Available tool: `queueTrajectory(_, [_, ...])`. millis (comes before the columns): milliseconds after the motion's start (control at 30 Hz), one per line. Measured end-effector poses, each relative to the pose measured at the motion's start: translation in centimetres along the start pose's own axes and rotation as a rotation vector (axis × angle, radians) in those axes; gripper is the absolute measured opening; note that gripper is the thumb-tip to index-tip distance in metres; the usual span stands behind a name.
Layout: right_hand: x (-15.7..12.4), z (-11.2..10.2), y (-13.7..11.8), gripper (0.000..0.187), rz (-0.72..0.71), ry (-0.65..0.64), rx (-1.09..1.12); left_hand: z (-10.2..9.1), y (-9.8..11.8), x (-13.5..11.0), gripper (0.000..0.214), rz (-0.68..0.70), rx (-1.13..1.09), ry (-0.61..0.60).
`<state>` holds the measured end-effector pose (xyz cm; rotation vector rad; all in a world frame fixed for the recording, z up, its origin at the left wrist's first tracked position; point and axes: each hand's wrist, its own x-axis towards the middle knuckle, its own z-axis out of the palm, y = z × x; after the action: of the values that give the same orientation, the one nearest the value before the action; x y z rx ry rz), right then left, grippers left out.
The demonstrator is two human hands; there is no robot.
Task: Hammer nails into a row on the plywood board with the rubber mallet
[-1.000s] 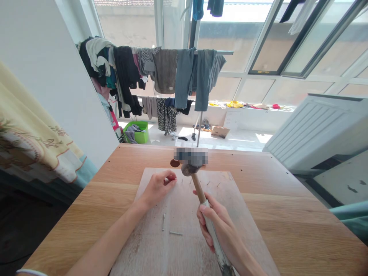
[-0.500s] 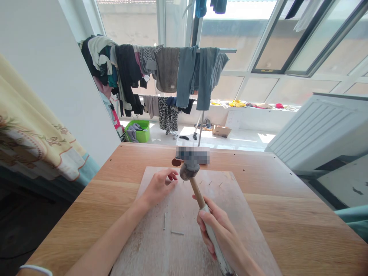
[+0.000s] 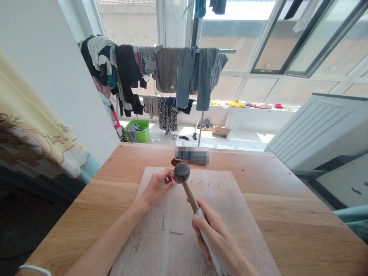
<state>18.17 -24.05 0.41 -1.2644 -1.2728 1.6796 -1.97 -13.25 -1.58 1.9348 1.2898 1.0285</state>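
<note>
The hammer point(image 3: 191, 197) is gripped by the closed right hand point(image 3: 211, 230) — probably for control; its head point(image 3: 181, 173) is held at two o'clock from the half-curled left hand point(image 3: 158, 186), whose contents cannot be told.

From the middle of the board point(image 3: 238, 218), the left hand point(image 3: 157, 185) and hammer point(image 3: 181, 173) crowd 11 to 12 o'clock; standing nails point(image 3: 209, 183) block 1; loose nails point(image 3: 164, 220) lie toward 8. The bench point(image 3: 290, 209) at 3 offers passage.

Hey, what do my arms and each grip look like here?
Your left grip and right grip are hands without visible gloves or watches. The forearms show no sleeves. A curved white edge lies near the left one; I can't tell whether it's a cuff.
</note>
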Motion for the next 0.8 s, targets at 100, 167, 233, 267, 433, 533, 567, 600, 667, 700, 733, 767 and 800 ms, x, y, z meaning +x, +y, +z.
queueTrajectory(100, [0.1,0.0,0.1,0.038,-0.008,-0.003,-0.022,0.0,-0.2,0.0,0.023,0.014,0.003,-0.005])
queueTrajectory(167, [0.1,-0.1,0.1,0.039,-0.016,-0.009,-0.005,0.0,-0.2,0.0,0.022,0.006,0.011,-0.002])
queueTrajectory(233, [0.1,-0.1,0.2,0.04,-0.023,-0.01,-0.005,0.0,-0.3,0.0,0.021,0.0,0.015,0.0])
queueTrajectory(267, [0.1,-0.1,0.2,0.04,-0.024,-0.012,-0.016,0.0,-0.3,0.0,0.019,0.0,0.014,-0.001])
queueTrajectory(433, [0.1,0.1,0.3,0.037,-0.047,-0.028,-0.077,0.1,-0.5,-0.1,0.007,0.009,0.015,-0.015])
queueTrajectory(533, [0.1,0.2,0.4,0.039,-0.058,-0.032,-0.104,0.0,-0.6,0.0,0.007,0.015,0.008,-0.026])
queueTrajectory(567, [0.1,0.2,0.5,0.039,-0.061,-0.03,-0.109,-0.1,-0.6,0.0,0.009,0.016,0.001,-0.037])
queueTrajectory(600, [0.1,0.2,0.5,0.04,-0.065,-0.025,-0.108,-0.3,-0.6,0.0,0.013,0.011,-0.007,-0.046])
queueTrajectory(667, [0.1,0.0,0.6,0.044,-0.073,-0.015,-0.087,-1.1,-0.1,-0.2,0.019,-0.007,0.004,-0.055])
queueTrajectory(700, [0.1,0.0,0.7,0.047,-0.079,-0.003,-0.07,-1.6,0.4,-0.5,0.019,-0.01,0.035,-0.065])
queueTrajectory(733, [0.1,-0.1,0.7,0.049,-0.083,0.009,-0.052,-2.1,1.1,-1.0,0.017,-0.005,0.083,-0.085])
queueTrajectory(767, [0.1,-0.2,0.7,0.052,-0.086,0.024,-0.03,-2.5,2.0,-1.6,0.014,0.01,0.147,-0.127])
queueTrajectory(800, [0.1,-0.3,0.7,0.054,-0.088,0.039,-0.002,-2.9,3.0,-2.4,0.009,0.037,0.223,-0.192])
